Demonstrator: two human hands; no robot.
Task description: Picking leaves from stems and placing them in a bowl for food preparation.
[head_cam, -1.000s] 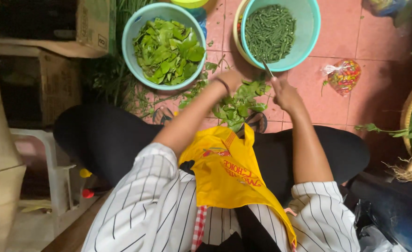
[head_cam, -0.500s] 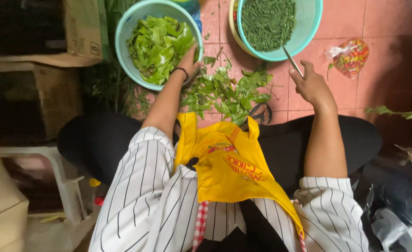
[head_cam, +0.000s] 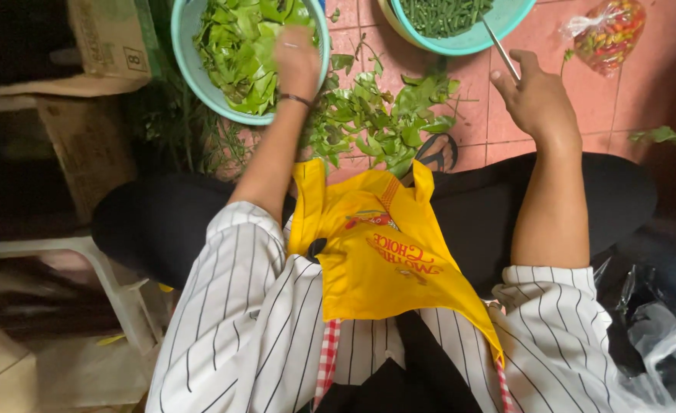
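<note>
The left hand [head_cam: 297, 57], grip blurred and unreadable, is over the nearly full bowl of picked leaves [head_cam: 234, 42]; the right hand [head_cam: 538, 95] grips a knife [head_cam: 500, 60] tightly; the leafy stems [head_cam: 380, 122] between the hands remain unpicked.

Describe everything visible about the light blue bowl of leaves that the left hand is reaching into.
The light blue bowl is round, looks like smooth plastic, and sits on the floor at the upper left, its top cut off by the frame edge. It is filled with loose, flat green leaves, piled close to the rim. The left hand, blurred, is over its right rim and among the leaves. A cardboard box stands to its left, and a heap of leafy sprigs lies on the pink tiles to its right.
</note>
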